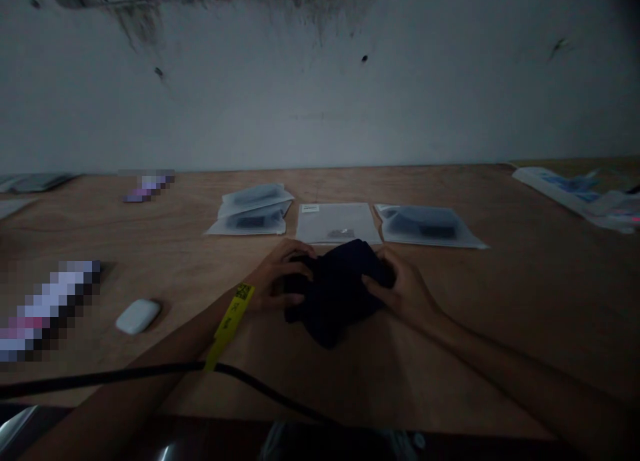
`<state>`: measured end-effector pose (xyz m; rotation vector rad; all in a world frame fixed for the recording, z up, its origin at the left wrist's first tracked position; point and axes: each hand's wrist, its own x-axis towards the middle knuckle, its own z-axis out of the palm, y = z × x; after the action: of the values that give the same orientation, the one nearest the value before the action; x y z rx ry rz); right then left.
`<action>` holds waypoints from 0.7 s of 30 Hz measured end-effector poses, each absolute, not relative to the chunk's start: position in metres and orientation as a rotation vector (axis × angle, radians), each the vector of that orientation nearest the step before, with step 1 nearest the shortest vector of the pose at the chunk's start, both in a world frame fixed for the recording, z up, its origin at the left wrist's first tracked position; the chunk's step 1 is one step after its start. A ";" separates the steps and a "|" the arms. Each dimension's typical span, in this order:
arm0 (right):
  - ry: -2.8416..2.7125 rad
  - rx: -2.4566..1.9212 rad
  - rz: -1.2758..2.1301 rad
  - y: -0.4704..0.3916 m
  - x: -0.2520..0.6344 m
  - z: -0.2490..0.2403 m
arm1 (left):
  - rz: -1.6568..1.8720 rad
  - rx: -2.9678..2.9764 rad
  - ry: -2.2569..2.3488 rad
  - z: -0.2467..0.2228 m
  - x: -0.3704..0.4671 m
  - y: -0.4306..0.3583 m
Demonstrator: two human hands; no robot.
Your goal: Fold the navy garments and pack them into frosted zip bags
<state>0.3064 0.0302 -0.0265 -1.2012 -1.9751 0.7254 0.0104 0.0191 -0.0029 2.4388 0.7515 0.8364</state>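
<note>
A bunched piece of dark navy cloth point(345, 291) lies on the wooden table in front of me; its exact kind is too dark to tell. My left hand point(283, 274) grips its left side with the fingers bent over the edge. On the other side my right hand point(400, 284) pinches the fabric, thumb on top and the other fingers partly hidden behind it. Just beyond the cloth lies a flat frosted zip bag point(333, 221) with a small white label. To its right is another frosted bag point(425, 226) with something dark inside.
Two overlapping frosted bags point(253, 211) with dark contents lie back left. A white rounded case point(139, 316) sits left of my forearm. A black cable point(115, 375) with a yellow tag point(230, 324) crosses the front. Plastic packaging point(580, 194) lies far right. A wall point(320, 101) stands behind.
</note>
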 end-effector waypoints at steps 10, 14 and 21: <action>-1.910 -1.274 0.511 0.040 0.312 -0.023 | 0.647 2.724 0.567 -0.005 0.017 0.020; -1.923 -1.279 0.408 0.043 0.314 -0.024 | 0.574 2.736 0.572 -0.003 0.017 0.020; -1.971 -1.162 0.237 0.038 0.313 -0.019 | 0.514 2.750 0.612 -0.010 0.017 0.020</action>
<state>0.3129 0.0380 -0.0195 -1.1623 -1.9714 0.2368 0.0170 0.0199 -0.0098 2.7502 0.6125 0.5137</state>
